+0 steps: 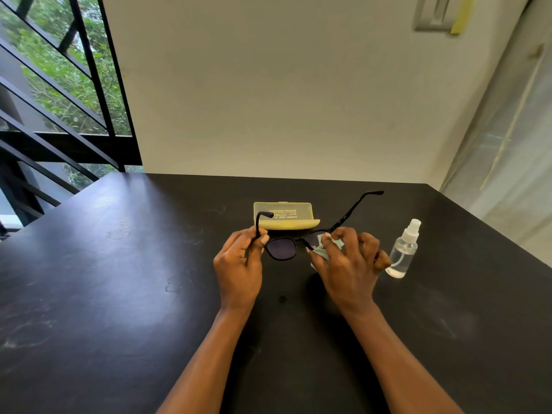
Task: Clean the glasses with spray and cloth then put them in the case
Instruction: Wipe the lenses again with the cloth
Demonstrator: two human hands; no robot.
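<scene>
Two hands are engaged above the table [119, 279]. The glasses [282, 248], temples unfolded, are held clear of the surface: the left hand [239, 264] pinches the frame at its left hinge, while the right hand [348, 264] pinches the cloth [324, 249] around the right lens. The lens should be wiped on both faces with light, circular strokes, the frame being steadied at the hinge, not at the temple tip. Pressure on the bridge is to be avoided. The left lens appears not yet wiped. The case [283, 216] lies open just beyond the glasses; the spray [403, 249] stands upright to the right.
</scene>
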